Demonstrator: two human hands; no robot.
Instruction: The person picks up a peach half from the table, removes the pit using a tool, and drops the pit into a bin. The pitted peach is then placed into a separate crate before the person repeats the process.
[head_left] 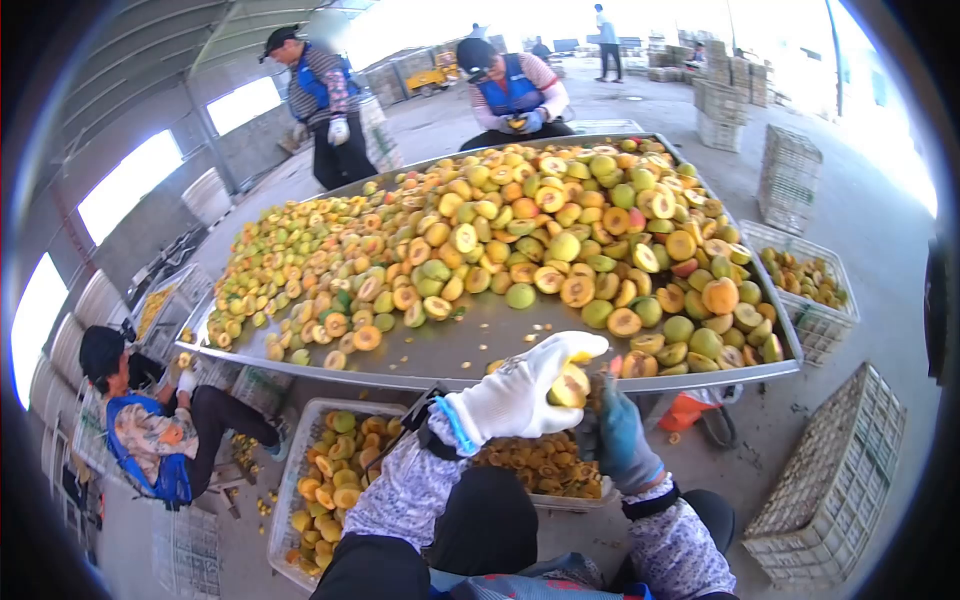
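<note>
My left hand (520,390), in a white glove, is closed around a cut yellow peach (570,387) whose flesh side faces right. Just right of it is my right hand (622,440), in a blue-grey glove, with its fingers curled. Something small and thin pokes up at its fingertips, too blurred to name. Both hands are above the near edge of a metal table (480,335), heaped with whole and halved peaches (500,230). Below them sits a crate of peach pieces (535,465), partly hidden by my arms and knees.
A white crate of peach halves (335,480) stands left of my legs. To the right are another filled crate (805,280) and a stack of crates (830,475). A seated person (150,420) is at left; two people (515,95) are behind the table.
</note>
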